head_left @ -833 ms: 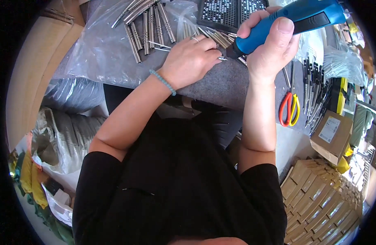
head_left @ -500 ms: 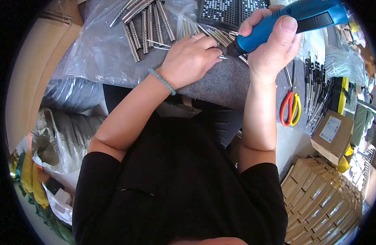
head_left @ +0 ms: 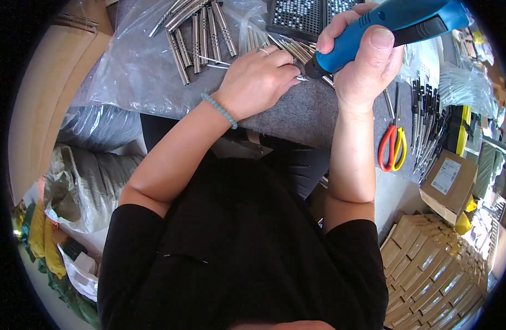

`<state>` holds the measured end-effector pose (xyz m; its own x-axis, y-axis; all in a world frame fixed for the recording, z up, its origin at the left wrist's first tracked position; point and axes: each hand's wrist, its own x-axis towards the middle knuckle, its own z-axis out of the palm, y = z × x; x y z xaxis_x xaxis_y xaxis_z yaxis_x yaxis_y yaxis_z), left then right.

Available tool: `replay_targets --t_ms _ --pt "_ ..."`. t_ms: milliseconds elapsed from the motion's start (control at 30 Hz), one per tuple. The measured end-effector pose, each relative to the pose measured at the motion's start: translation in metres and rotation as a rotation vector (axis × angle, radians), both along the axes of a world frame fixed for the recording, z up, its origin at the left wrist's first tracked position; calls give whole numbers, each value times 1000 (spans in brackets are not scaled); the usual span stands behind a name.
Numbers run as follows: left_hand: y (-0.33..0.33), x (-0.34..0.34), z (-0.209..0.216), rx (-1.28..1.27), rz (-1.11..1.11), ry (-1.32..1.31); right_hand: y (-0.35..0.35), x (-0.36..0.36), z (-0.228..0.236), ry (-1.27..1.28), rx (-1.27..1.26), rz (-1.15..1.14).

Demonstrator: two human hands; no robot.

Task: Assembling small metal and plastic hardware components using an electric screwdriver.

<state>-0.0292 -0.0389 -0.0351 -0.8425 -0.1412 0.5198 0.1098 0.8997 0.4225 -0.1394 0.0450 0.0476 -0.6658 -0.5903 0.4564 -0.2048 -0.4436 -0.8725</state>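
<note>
A blue cordless screwdriver [head_left: 355,41] with a black nose is gripped in my right hand [head_left: 368,71], its nose pointing down and left. My left hand [head_left: 261,80] is closed at the table edge, fingers pinching a slim metal part [head_left: 301,78] whose shiny tip shows right beside the driver's nose. Most of that part is hidden by my fingers. A thin pale rod [head_left: 213,60] sticks out on the left side of this hand. Beyond it lie several silver metal tubes [head_left: 197,41] with cut patterns, and more slim metal rods [head_left: 297,48] lie past my fingertips.
Black perforated trays [head_left: 294,19] full of small metal pieces stand at the back. Scissors [head_left: 393,148] with red and yellow handles and a bunch of dark pens [head_left: 426,121] lie right. Clear plastic sheeting [head_left: 137,71] covers the left table; small cartons [head_left: 434,269] are stacked lower right.
The screwdriver's nose has dipped slightly beside the metal tip. My left hand stays almost where it was.
</note>
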Motion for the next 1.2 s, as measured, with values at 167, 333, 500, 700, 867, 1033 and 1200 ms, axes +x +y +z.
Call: replay_targets --t_ms 167,333,500,700,867,1033,1200 --pt "1 0 5 -16 14 -14 -1 -1 1 0 -3 4" --pt "2 -1 7 2 19 8 0 0 2 -9 0 10" --pt "3 -4 5 -5 26 12 0 -1 1 -20 -17 20" --pt "4 -2 5 7 42 12 -1 0 0 -23 -26 15" --pt "3 -3 5 -1 47 0 -13 -2 -9 -108 -446 260" --pt "5 -5 7 -11 49 -2 -1 7 10 -19 -50 -117" --pt "4 -3 4 -21 45 -14 -4 1 31 95 -116 -118"
